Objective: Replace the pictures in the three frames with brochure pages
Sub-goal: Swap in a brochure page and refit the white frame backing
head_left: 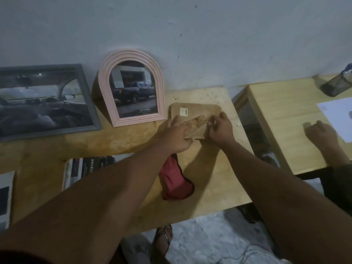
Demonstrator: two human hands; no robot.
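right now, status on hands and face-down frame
Left hand flat on brown cardboard-backed frame, face down. Right hand pinches its back stand. Red cloth lies nearby.

A pale grey wall [209,35], flecked with small dark specks, rises beyond the left hand [177,134] and right hand [219,128]. Beneath them lies a light wooden table [209,187]. A second wooden table [282,121] stands right of the right hand, across a gap. Mottled grey floor [205,235] shows nearer. The light is dim.

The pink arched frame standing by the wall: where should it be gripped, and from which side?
Likely its two straight lower sides, coming from the front: the pink arched frame stands upright with the wall close behind, and its arched top narrows, offering less hold.
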